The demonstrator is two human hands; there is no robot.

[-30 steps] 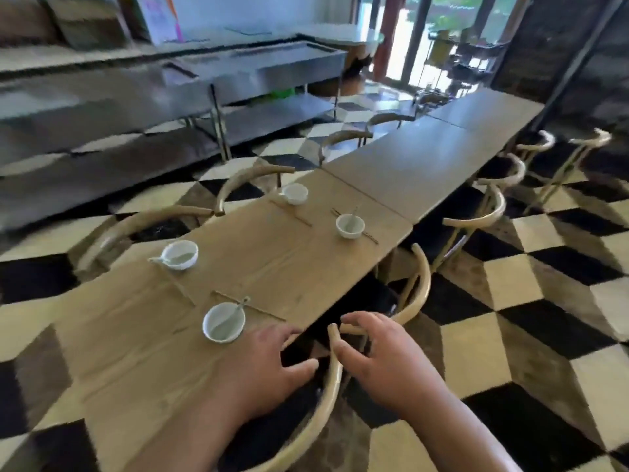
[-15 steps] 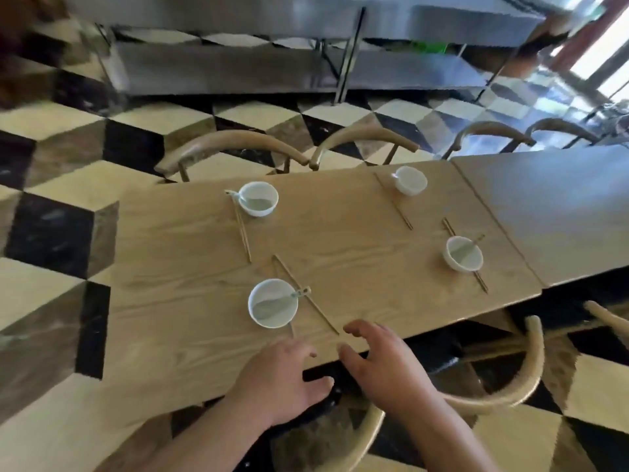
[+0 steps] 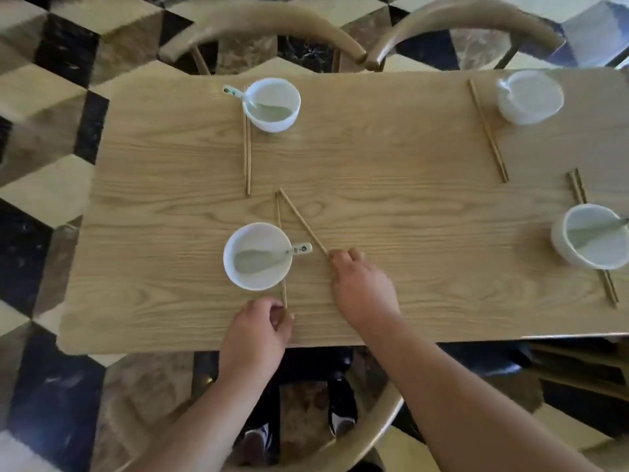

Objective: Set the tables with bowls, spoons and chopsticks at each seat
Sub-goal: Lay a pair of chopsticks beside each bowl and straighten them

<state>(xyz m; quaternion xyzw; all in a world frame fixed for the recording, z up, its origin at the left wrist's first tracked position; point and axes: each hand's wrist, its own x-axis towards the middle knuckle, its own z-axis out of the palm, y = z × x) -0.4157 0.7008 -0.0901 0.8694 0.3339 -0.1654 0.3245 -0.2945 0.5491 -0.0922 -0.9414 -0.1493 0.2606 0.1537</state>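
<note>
On the wooden table (image 3: 391, 206) the near white bowl (image 3: 257, 255) holds a spoon (image 3: 272, 258). Two chopsticks splay apart beside it, meeting at their far tips. My left hand (image 3: 253, 332) pinches the near end of the left chopstick (image 3: 281, 250). My right hand (image 3: 362, 289) grips the near end of the slanted right chopstick (image 3: 303, 222). Three more bowls stand at the far left (image 3: 272, 104), far right (image 3: 529, 96) and near right (image 3: 590, 236), each with chopsticks alongside.
Curved wooden chair backs (image 3: 262, 23) line the table's far side, and another chair (image 3: 347, 447) is below me at the near edge. The floor is checkered in black and cream tiles (image 3: 51, 185).
My view has swung down over the table. Both hands moved forward from the chair back onto the tabletop and took hold of one chopstick each by the near bowl.
</note>
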